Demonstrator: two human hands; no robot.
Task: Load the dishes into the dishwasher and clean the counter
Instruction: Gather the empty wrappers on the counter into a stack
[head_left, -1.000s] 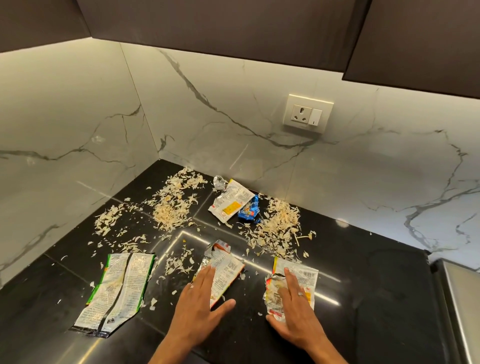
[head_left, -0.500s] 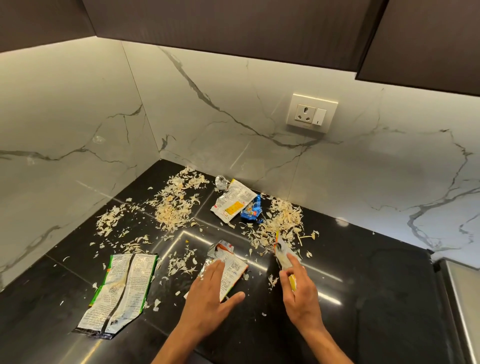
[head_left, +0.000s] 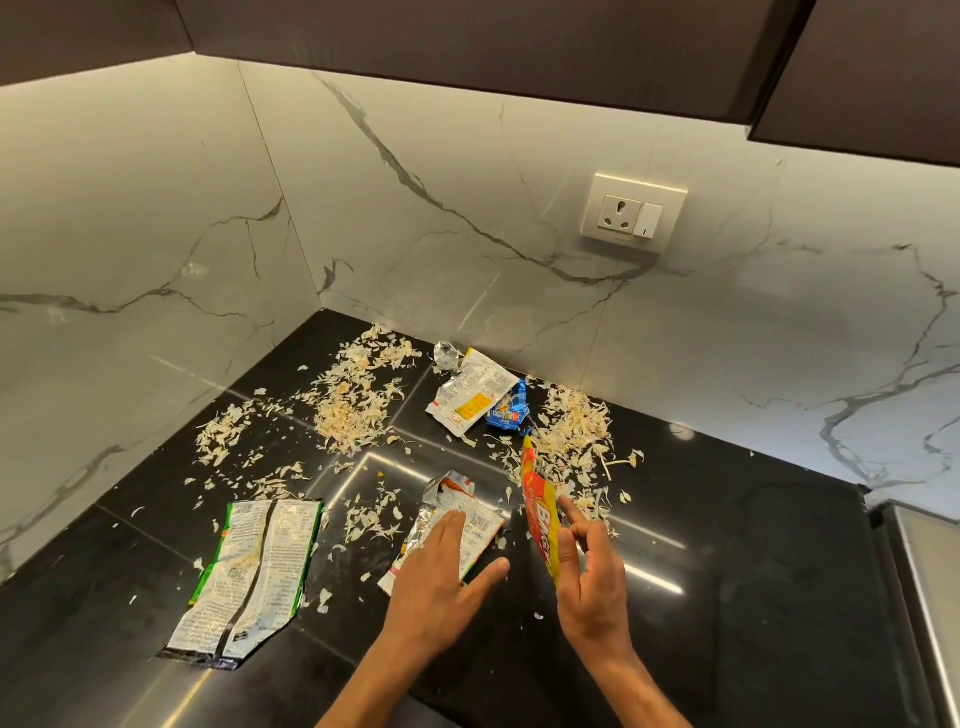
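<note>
5 wrappers on the black counter (head_left: 727, 519): green-edged wrapper (head_left: 254, 571) flat near left edge, silver wrapper (head_left: 452, 514) at centre, white-yellow wrapper (head_left: 470, 397) and blue wrapper (head_left: 509, 410) by back wall, red-yellow wrapper (head_left: 540, 519) lifted. Pale peel scraps (head_left: 348, 400) in 3 loose piles toward back. Left hand (head_left: 441, 577) spread flat, pressing silver wrapper. Right hand (head_left: 592, 577) pinches red-yellow wrapper upright, just beside left.

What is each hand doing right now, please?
Left hand: open, lying flat on the silver wrapper on the counter.
Right hand: closed on the red and yellow wrapper, lifted off the counter.
</note>
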